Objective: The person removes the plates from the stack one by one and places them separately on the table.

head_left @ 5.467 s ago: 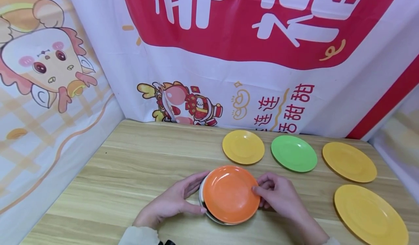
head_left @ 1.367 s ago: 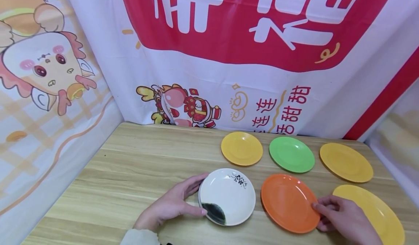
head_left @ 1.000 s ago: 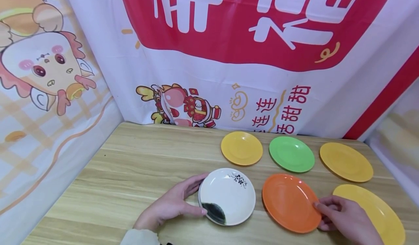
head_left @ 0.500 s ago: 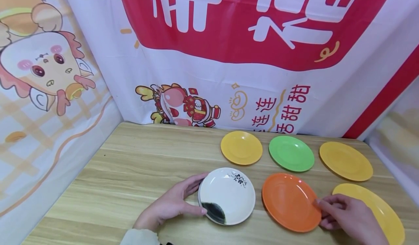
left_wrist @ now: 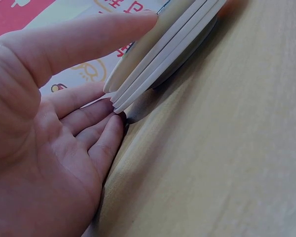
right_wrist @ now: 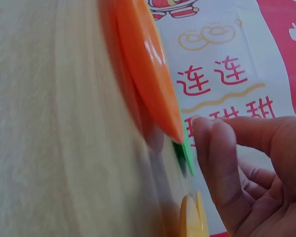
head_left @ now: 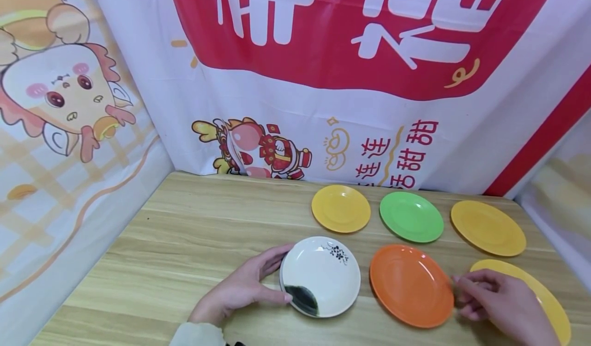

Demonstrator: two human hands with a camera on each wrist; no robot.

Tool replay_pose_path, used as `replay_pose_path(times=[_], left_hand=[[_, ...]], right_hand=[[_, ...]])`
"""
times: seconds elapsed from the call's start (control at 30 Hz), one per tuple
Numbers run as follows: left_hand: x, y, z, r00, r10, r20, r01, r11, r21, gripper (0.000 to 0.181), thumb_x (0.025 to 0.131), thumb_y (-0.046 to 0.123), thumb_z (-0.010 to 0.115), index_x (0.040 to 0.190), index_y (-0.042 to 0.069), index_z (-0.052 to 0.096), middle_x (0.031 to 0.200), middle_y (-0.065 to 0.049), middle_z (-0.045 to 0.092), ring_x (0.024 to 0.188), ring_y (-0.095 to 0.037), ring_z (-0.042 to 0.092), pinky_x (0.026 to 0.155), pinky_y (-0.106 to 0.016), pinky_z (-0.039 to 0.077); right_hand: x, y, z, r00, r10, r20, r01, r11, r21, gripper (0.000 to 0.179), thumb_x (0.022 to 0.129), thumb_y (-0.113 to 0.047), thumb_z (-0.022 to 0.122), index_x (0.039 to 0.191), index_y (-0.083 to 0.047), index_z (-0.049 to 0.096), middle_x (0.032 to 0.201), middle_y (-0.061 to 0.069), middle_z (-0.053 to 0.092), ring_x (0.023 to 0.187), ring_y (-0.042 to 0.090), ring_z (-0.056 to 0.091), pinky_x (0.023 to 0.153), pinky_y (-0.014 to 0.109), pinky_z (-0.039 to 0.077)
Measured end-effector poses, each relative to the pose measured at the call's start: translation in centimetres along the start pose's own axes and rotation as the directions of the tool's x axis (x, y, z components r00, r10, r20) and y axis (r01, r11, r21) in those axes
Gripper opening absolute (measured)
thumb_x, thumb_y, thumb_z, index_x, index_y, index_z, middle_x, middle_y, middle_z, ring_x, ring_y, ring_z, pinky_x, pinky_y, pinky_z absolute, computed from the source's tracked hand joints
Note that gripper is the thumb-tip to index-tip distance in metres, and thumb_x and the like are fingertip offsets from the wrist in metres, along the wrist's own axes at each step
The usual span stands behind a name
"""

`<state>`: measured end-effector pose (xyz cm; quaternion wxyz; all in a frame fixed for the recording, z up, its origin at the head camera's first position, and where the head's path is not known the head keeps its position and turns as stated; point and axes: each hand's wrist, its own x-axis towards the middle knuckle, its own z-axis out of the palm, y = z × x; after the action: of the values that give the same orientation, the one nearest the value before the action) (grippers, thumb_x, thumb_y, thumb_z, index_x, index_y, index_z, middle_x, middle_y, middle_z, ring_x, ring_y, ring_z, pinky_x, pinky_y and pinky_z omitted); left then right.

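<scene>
A stack of round plates stands before me, topped by a white plate (head_left: 320, 276) with a dark green patch and a small flower print. My left hand (head_left: 251, 282) cradles the stack's left side. In the left wrist view, its thumb lies at the upper rim and its fingertips reach the edges of the stacked plates (left_wrist: 163, 54). To the right, an orange plate (head_left: 411, 286) lies on the table. Just off its right rim is my right hand (head_left: 500, 300), fingers loosely bent and holding nothing; the right wrist view shows a gap between fingertips and orange plate (right_wrist: 150, 64).
Along the back of the wooden table (head_left: 194, 223) lie a small yellow plate (head_left: 340, 209), a green plate (head_left: 411, 216) and a larger yellow plate (head_left: 488, 228). Another yellow plate (head_left: 549, 300) sits partly behind my right hand. Printed cloth (head_left: 295, 99) hangs behind the table.
The orange plate went from the top of the stack to the table on the right, uncovering the white one. My right hand has let go and shifted slightly right; the left stays put.
</scene>
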<state>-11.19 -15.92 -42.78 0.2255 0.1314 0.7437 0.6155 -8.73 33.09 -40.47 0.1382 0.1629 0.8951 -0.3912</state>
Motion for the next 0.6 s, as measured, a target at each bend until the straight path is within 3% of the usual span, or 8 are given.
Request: replay_pose_path(times=[0.13,0.3,0.43,0.6], left_hand=[[0.0,0.0,0.0,1.0,-0.001,-0.001,0.001,1.0,0.003,0.091,0.082,0.015,0.094,0.161,0.021,0.049,0.17,-0.005,0.046,0.162,-0.037,0.035,0.135,-0.057,0.024],[0.0,0.0,0.0,1.0,0.005,0.003,-0.005,1.0,-0.007,0.092,0.083,0.013,0.093,0.162,0.018,0.047,0.171,-0.007,0.044,0.162,-0.038,0.034,0.135,-0.057,0.024],[0.0,0.1,0.1,1.0,0.005,0.006,-0.005,1.0,-0.011,0.092,0.084,0.013,0.093,0.163,0.017,0.046,0.172,-0.008,0.043,0.163,-0.038,0.033,0.135,-0.057,0.024],[0.0,0.1,0.1,1.0,0.007,0.005,-0.007,1.0,-0.002,0.092,0.084,0.014,0.093,0.163,0.018,0.046,0.172,-0.007,0.044,0.163,-0.037,0.033,0.135,-0.056,0.024]], right_hand=[[-0.5,-1.4,0.0,0.999,-0.051,-0.014,0.051,0.998,-0.038,0.063,0.103,-0.057,0.067,0.126,0.001,0.07,0.084,0.001,0.075,0.071,0.016,0.072,0.063,0.028,0.063],[-1.1,-3.8,0.7,0.995,-0.101,0.008,0.101,0.994,0.049,0.058,0.103,-0.053,0.07,0.128,-0.001,0.07,0.086,0.004,0.074,0.072,0.018,0.071,0.065,0.029,0.064],[-1.1,-5.6,2.0,0.992,-0.116,0.047,0.11,0.987,0.12,0.054,0.101,-0.048,0.074,0.129,-0.002,0.07,0.087,0.006,0.074,0.074,0.02,0.07,0.065,0.031,0.064],[-1.0,-7.5,4.0,0.983,-0.163,0.084,0.153,0.982,0.111,0.044,0.101,-0.04,0.077,0.126,-0.004,0.071,0.088,0.006,0.073,0.075,0.022,0.068,0.064,0.032,0.063]])
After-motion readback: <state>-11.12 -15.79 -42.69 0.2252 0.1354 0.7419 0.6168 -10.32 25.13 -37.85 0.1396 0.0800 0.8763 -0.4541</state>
